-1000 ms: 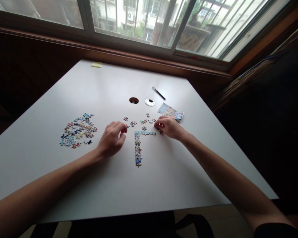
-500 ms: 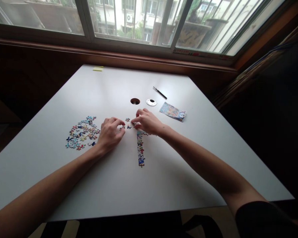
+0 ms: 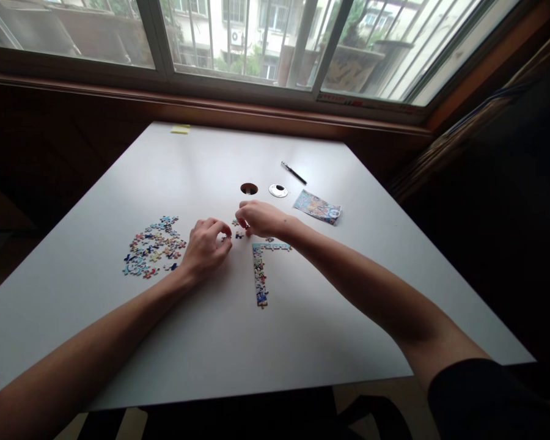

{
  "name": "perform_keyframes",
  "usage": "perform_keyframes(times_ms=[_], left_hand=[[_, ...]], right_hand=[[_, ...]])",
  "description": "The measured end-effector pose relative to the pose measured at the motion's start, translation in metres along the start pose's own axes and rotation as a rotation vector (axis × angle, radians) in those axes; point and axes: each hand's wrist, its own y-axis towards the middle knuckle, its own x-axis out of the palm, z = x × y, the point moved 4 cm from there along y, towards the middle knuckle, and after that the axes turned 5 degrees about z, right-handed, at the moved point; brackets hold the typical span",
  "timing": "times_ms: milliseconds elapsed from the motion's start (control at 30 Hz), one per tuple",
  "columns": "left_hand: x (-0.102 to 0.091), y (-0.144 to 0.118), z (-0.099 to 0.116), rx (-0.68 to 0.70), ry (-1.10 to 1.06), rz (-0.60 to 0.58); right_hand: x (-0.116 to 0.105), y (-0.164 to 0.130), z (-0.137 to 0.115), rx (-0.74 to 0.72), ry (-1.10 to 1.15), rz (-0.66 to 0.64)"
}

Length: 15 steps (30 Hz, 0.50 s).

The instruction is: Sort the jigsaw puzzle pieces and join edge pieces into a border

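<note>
While both hands work close together over the loose pieces, the risks read like this:

Right hand: the right hand [image 3: 261, 219] reaches across, fingertips curled down and pinched on what looks like a small loose jigsaw piece [image 3: 245, 227]; too small to be sure it is gripped.
Left hand: the left hand [image 3: 207, 245] rests on the white rectangular table [image 3: 238, 342], fingers curled in, thumb and forefinger nearly closed; whether it holds a piece I cannot tell.
Puzzle border: the L-shaped strip of joined blue-edged jigsaw pieces [image 3: 260, 275] lies just beside the right wrist, on the near side.
Risk, forearm: the right forearm crosses just above the strip's short arm; a drag could break the joints apart.
Risk, small pieces: a few scattered pieces [image 3: 236, 234] lie between the hands; a careless pinch could flick one away.
Risk, cable hole: the round dark hole in the tabletop [image 3: 249, 189] sits near the right hand; a flicked piece could drop in.
Spare pile: the heap of unsorted colourful pieces [image 3: 152, 247] lies near the left hand; a sweep of that wrist could scatter it.
</note>
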Motion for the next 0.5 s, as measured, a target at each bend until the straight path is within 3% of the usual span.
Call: perform_keyframes(times_ms=[100,200,333,400,500], left_hand=[[-0.003,0.0,0.002,0.01,-0.026,0.007],[-0.007,-0.003,0.009,0.069,-0.068,0.03],[-0.009,-0.012,0.028,0.261,-0.087,0.043],[-0.006,-0.019,0.038,0.355,-0.094,0.051],[-0.002,-0.027,0.05,0.439,-0.112,0.088]], right_hand=[[-0.004,-0.014,-0.001,0.033,0.116,0.055],[-0.002,-0.045,0.005,0.207,0.672,0.238],[0.016,-0.092,0.008,0.43,1.321,0.287],[0.022,-0.108,0.003,0.48,1.429,0.288],[0.025,-0.122,-0.009,0.463,1.414,0.306]])
